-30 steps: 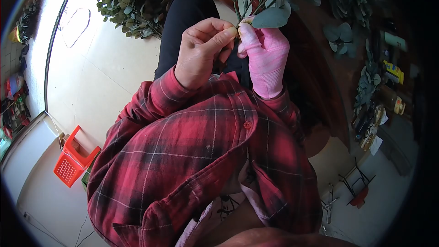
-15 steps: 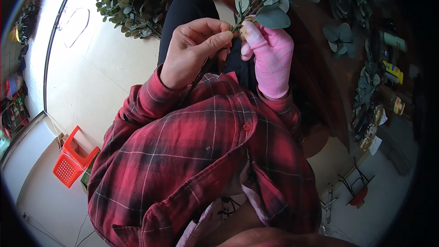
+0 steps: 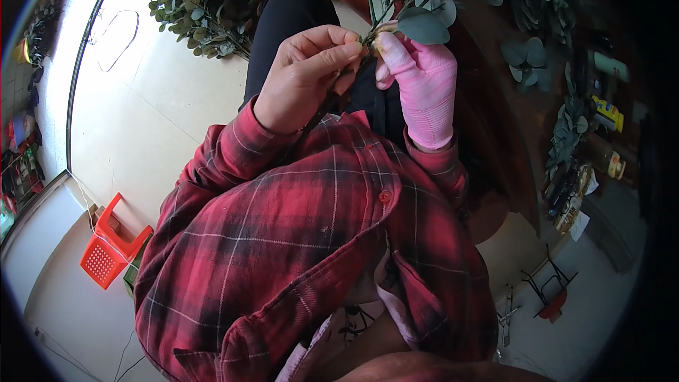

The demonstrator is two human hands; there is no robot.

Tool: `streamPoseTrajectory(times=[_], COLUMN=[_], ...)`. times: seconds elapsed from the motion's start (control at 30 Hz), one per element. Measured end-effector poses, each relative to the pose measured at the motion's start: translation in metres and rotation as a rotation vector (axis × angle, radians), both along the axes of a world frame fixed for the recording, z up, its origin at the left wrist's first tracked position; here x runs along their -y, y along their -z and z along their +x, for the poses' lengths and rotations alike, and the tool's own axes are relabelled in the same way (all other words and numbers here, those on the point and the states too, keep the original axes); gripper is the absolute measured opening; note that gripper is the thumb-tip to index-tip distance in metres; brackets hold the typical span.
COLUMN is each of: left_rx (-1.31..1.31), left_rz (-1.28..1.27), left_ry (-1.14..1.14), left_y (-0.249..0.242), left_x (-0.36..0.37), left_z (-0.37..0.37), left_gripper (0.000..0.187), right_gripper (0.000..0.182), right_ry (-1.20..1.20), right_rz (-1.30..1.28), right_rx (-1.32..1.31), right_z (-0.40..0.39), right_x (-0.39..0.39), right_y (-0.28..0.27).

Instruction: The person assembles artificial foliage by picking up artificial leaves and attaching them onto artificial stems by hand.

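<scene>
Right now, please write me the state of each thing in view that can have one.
Left hand: bare, pinching the leafy stems.
Right hand: gloved in pink, closed on the same stems.
Leafy stems: bunched together, held.
Other branches: bunched together, held by neither hand.
Shirt: worn, sleeves reaching to the wrists.
Orange stool: upright or tipped, unclear.
Yellow bottle: too small to tell if capped.

Red-and-black plaid shirt all across me, thin pale lines crossing the checks, round red button on the front, long matching sleeves! A pink glove covers my right hand, pale yellowish smudges on its thumb; my left hand goes bare, and black trousers show beyond.
</scene>
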State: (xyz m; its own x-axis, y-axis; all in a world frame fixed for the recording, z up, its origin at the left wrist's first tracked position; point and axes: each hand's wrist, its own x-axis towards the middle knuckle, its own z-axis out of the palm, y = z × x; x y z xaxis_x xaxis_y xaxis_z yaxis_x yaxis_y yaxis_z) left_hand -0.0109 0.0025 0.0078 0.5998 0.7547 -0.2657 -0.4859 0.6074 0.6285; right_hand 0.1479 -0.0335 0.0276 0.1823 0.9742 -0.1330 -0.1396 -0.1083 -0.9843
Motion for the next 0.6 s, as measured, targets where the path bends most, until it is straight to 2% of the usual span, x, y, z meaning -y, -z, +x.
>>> streamPoseTrajectory(times=[0.27,0.6], left_rx=[0.027,0.004], left_rz=[-0.026,-0.024], left_ry=[-0.002,-0.008], left_y=[0.0044,0.0038], left_x=[-0.0007,0.0015], left_z=[0.0016,0.0043], left_gripper=[0.010,0.009], right_gripper=[0.011,0.009], right_ry=[0.035,0.078], right_rz=[0.023,0.076], right_rx=[-0.077,-0.016], right_z=[-0.0040,-0.0078], right_x=[0.0006,0.0020], right_y=[0.0033,0.0044])
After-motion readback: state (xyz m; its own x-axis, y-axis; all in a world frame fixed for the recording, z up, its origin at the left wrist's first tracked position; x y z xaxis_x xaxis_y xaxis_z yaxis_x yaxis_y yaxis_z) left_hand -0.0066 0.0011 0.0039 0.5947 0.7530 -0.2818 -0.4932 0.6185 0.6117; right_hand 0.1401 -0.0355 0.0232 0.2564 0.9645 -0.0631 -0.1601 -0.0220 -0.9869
